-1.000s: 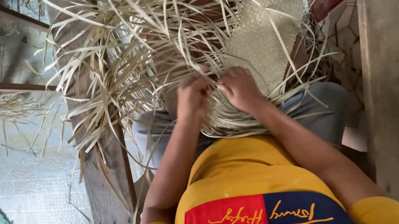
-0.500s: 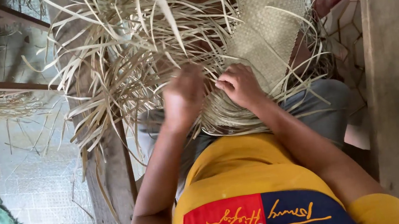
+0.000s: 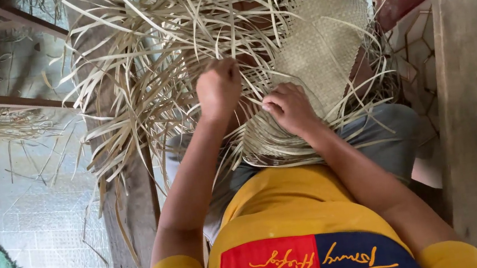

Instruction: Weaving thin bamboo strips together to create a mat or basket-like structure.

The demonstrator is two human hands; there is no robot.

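Left hand shifted outward; strips crowd edges.

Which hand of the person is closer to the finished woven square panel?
The right hand. It rests at the lower left edge of the woven square panel, touching the weave. The left hand is farther left, closed among the loose pale strips.

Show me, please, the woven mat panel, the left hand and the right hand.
woven mat panel (image 3: 324, 35), head view, middle of the finished weave.
left hand (image 3: 218, 87), head view, back of the fist.
right hand (image 3: 288, 107), head view, back of the hand.
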